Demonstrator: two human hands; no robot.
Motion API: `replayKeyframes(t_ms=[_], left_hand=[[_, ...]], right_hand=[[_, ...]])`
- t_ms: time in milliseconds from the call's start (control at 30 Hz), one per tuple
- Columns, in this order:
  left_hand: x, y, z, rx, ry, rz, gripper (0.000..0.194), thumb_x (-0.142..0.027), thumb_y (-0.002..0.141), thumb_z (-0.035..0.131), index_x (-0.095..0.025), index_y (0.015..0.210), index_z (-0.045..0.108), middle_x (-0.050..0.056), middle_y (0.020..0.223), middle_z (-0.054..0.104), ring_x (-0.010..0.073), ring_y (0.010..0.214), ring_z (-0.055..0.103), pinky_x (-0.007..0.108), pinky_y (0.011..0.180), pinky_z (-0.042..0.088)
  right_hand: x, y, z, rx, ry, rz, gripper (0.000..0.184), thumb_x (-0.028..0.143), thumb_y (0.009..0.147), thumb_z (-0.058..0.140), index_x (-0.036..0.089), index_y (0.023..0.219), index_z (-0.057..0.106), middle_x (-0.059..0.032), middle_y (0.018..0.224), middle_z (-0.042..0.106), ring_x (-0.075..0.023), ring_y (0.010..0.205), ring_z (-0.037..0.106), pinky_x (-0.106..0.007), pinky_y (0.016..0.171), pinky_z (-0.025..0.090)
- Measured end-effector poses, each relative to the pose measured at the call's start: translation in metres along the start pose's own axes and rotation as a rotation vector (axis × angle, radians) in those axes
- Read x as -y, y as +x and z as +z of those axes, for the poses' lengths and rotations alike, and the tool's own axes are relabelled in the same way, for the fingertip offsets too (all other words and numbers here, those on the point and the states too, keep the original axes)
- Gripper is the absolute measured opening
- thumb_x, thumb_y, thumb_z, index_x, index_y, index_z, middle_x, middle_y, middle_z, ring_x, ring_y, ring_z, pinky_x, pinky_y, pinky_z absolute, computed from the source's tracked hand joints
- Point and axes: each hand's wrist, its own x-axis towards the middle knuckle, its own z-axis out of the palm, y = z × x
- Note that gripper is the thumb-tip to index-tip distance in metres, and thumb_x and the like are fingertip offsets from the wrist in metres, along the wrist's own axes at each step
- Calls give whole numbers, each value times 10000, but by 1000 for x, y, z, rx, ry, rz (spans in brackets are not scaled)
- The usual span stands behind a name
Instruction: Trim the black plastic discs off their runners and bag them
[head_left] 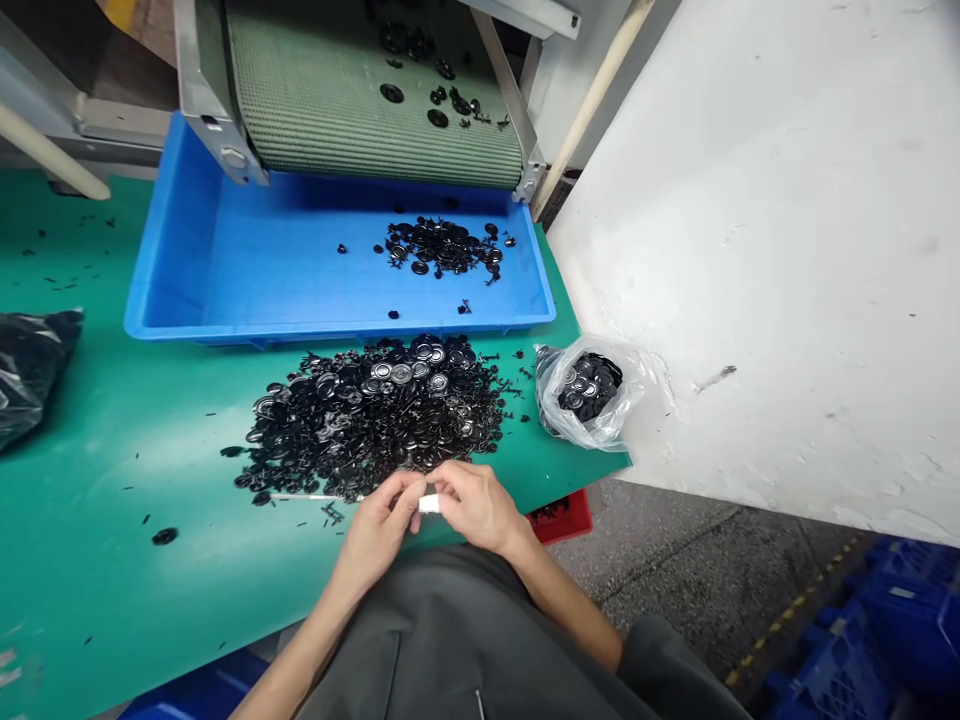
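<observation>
A broad heap of small black plastic parts [375, 410], round discs mixed with thin branched bits, lies on the green tabletop. At its near edge my left hand [394, 515] and my right hand [476, 505] meet, fingertips pinched together. Whatever is between the fingers is too small or hidden to make out. A white wrap [429, 504] shows around a finger of my right hand. Partly under the heap's front edge, left of my hands, lies a thin white stick [311, 496]. To the right stands an open clear plastic bag [634, 385] with round black discs in it.
Behind the heap sits a blue tray [277, 260] holding black parts, beneath the end of a green conveyor belt [337, 110]. A dark filled bag [34, 370] lies at left. A white panel [787, 250] rises at right; a red bin [562, 518] is below the table edge.
</observation>
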Motion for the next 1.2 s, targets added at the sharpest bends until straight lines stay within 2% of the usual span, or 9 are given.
replayKeyframes(t_ms=[167, 333, 500, 633, 767, 900, 1000, 1067, 1200], left_hand=[[7, -6, -9, 39, 126, -12, 387, -528, 951, 396, -234, 732, 520, -57, 516, 527, 161, 521, 492, 272, 577, 387], [5, -14, -8, 8, 75, -42, 398, -521, 959, 385, -235, 699, 480, -64, 510, 517, 150, 498, 487, 271, 558, 389], [6, -10, -3, 1, -103, -63, 390, -511, 947, 459, -213, 697, 495, -66, 506, 513, 122, 483, 469, 247, 545, 387], [8, 1, -2, 62, -402, -92, 349, -516, 907, 571, -183, 804, 571, -57, 518, 551, 83, 457, 447, 191, 482, 344], [6, 10, -5, 35, -735, -166, 367, -517, 831, 687, -187, 983, 629, -47, 547, 560, 70, 407, 428, 137, 358, 236], [-2, 14, -5, 50, -998, -172, 317, -493, 776, 753, -211, 870, 643, -19, 653, 597, 93, 452, 497, 120, 289, 278], [-6, 17, -2, 65, -1100, -172, 320, -469, 747, 786, -190, 749, 629, -9, 721, 607, 91, 482, 522, 115, 271, 316], [-6, 19, 0, 61, -1109, -209, 314, -417, 739, 807, -169, 696, 619, 0, 730, 606, 89, 501, 534, 111, 274, 337], [-5, 21, 2, 56, -1039, -248, 290, -356, 703, 850, -144, 836, 703, 29, 778, 620, 90, 552, 547, 95, 284, 331]], right_hand=[[-7, -3, 6, 107, -3, -6, 207, 92, 805, 573, 217, 954, 644, 22, 798, 673, -117, 700, 618, -198, 666, 475], [-13, -11, 22, 62, -26, -122, 217, 151, 882, 475, 207, 1020, 633, -25, 862, 714, -143, 736, 647, -224, 685, 478], [-13, -7, 33, -54, 58, -61, 160, 193, 905, 457, 212, 914, 615, 1, 728, 696, -134, 655, 643, -214, 634, 466], [-13, 3, 18, -70, 139, 4, 239, 128, 886, 410, 217, 993, 604, 48, 639, 634, -110, 538, 585, -202, 588, 466], [-25, 15, -9, -321, -134, 56, 365, 78, 835, 400, 188, 1114, 608, -46, 908, 661, -172, 806, 625, -283, 791, 498], [-41, 28, -18, -335, -266, 143, 312, 84, 801, 472, 201, 1027, 652, -35, 899, 606, -179, 783, 581, -290, 772, 482], [-46, 32, -15, -349, -244, 176, 262, 70, 789, 477, 212, 910, 661, -15, 876, 581, -156, 708, 553, -277, 737, 472], [-46, 32, -13, -346, -252, 169, 317, 74, 796, 480, 214, 1015, 660, -26, 937, 587, -162, 728, 562, -288, 754, 476], [-45, 29, -12, -323, -250, 97, 399, 75, 809, 466, 223, 1133, 644, -54, 1062, 585, -187, 848, 590, -297, 793, 480]])
